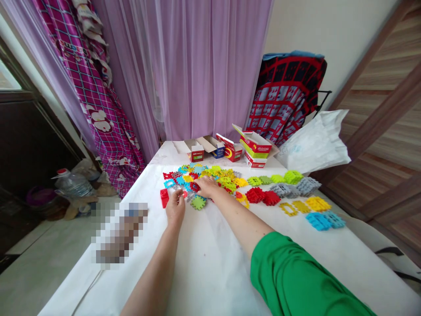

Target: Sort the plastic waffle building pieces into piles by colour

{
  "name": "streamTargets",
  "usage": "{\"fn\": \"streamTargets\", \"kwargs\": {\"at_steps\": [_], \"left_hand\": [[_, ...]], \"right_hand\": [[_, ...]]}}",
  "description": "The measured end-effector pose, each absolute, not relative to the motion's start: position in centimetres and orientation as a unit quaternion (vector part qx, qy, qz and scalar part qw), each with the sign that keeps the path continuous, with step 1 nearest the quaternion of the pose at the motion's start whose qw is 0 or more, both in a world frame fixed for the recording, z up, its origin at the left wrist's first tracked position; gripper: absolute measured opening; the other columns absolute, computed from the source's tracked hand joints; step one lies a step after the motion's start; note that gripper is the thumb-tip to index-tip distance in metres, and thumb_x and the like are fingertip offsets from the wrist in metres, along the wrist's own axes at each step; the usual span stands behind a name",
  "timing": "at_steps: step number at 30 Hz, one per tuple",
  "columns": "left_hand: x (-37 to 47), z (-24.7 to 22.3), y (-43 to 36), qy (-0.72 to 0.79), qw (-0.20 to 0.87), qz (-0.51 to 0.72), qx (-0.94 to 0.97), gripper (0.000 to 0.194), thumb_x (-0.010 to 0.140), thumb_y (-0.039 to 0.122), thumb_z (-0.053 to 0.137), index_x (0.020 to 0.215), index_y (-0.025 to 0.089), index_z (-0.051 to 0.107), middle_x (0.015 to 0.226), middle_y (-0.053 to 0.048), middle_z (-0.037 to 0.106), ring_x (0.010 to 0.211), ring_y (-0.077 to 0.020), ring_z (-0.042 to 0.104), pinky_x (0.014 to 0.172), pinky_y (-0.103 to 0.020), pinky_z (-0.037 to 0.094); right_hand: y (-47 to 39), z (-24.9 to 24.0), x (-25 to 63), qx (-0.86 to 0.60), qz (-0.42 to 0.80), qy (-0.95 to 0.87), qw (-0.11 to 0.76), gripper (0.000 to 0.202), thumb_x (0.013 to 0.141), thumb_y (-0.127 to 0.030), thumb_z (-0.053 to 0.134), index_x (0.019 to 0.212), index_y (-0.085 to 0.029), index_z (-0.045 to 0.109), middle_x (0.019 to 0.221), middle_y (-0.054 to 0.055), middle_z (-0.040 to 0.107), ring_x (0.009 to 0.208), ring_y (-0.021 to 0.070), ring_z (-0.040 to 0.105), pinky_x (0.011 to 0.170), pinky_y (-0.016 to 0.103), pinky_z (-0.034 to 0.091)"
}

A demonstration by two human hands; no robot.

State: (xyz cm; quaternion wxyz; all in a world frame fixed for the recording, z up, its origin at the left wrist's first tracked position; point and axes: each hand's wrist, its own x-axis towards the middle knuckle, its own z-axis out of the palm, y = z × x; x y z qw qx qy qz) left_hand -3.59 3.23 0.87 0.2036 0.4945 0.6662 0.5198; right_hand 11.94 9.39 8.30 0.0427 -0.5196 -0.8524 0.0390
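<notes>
My left hand (pixel 175 207) is just above the table's near-left part, its fingers curled together at the edge of a pile of toothed plastic building pieces (pixel 215 168). What it may be holding is too small to make out. A red block (pixel 164 199) stands close by on its left. Stretched over the pile, my right hand (pixel 207 187) has its fingertips closed about a red toothed piece (pixel 194 186), partly hidden by the fingers. A light green toothed piece (pixel 198 202) lies flat between and in front of the hands.
Sorted stacks line the right side: red pieces (pixel 255 195), grey pieces (pixel 308 186), yellow pieces (pixel 318 203) and blue pieces (pixel 319 221). Opened small boxes (pixel 233 152) stand along the back edge. A white bag (pixel 312 142) rests at the back right. A blurred-out object (pixel 121 232) lies at left.
</notes>
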Motion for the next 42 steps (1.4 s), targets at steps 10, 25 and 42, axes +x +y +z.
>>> {"fn": "streamTargets", "kwargs": {"at_steps": [10, 25, 42], "left_hand": [[-3.2, 1.3, 3.0, 0.687, 0.195, 0.489, 0.501, 0.027, 0.082, 0.018, 0.056, 0.104, 0.026, 0.069, 0.102, -0.001, 0.075, 0.083, -0.0164, 0.068, 0.081, -0.029, 0.051], [-3.8, 1.7, 2.9, 0.686, 0.193, 0.482, 0.51, 0.024, 0.082, 0.02, 0.055, 0.101, 0.026, 0.069, 0.099, 0.0, 0.075, 0.089, -0.0188, 0.068, 0.079, -0.029, 0.05], [-3.3, 3.3, 2.3, 0.729, 0.164, 0.414, 0.52, 0.027, 0.082, 0.027, 0.054, 0.103, 0.023, 0.07, 0.09, -0.003, 0.071, 0.082, -0.0208, 0.064, 0.077, -0.033, 0.048]], "right_hand": [[9.2, 7.7, 11.6, -0.56, 0.039, -0.826, 0.055, 0.04, 0.081, -0.044, 0.064, 0.116, -0.025, 0.065, 0.118, 0.007, 0.066, 0.116, 0.0286, 0.052, 0.094, 0.041, 0.039], [-3.1, 3.5, 24.0, -0.591, -0.108, -0.72, 0.348, 0.025, 0.084, -0.04, 0.064, 0.098, -0.02, 0.064, 0.091, 0.006, 0.071, 0.088, 0.0222, 0.061, 0.083, 0.034, 0.043], [-7.6, 1.8, 31.0, -0.745, -0.063, -0.618, 0.242, 0.027, 0.078, -0.035, 0.069, 0.101, -0.021, 0.065, 0.101, 0.006, 0.069, 0.096, 0.0227, 0.059, 0.082, 0.031, 0.039]]}}
